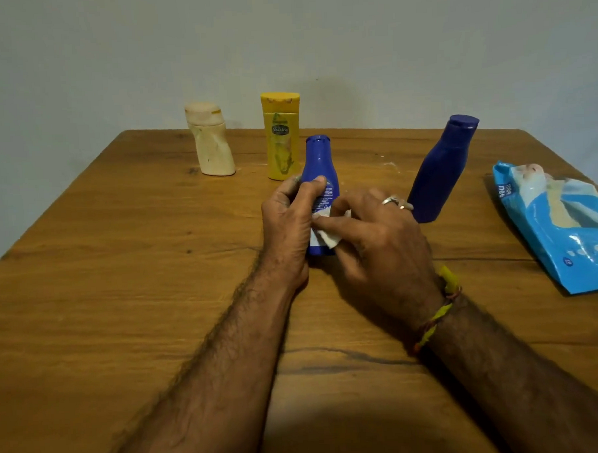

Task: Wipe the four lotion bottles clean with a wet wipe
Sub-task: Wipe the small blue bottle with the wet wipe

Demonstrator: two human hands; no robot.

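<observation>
So the small blue bottle (319,163) is stood upright mid-bench (121,268), with the left hand (285,223) wrapped tight round it as the grip, and a white wipe (329,237) is pinched in the right hand (377,236) and pressed against its lower label. The cream bottle (211,141) and yellow bottle (281,134) are parked at the back, the big blue bottle (440,168) to the right, and the wipes pack (561,225) is laid flat far right.
</observation>
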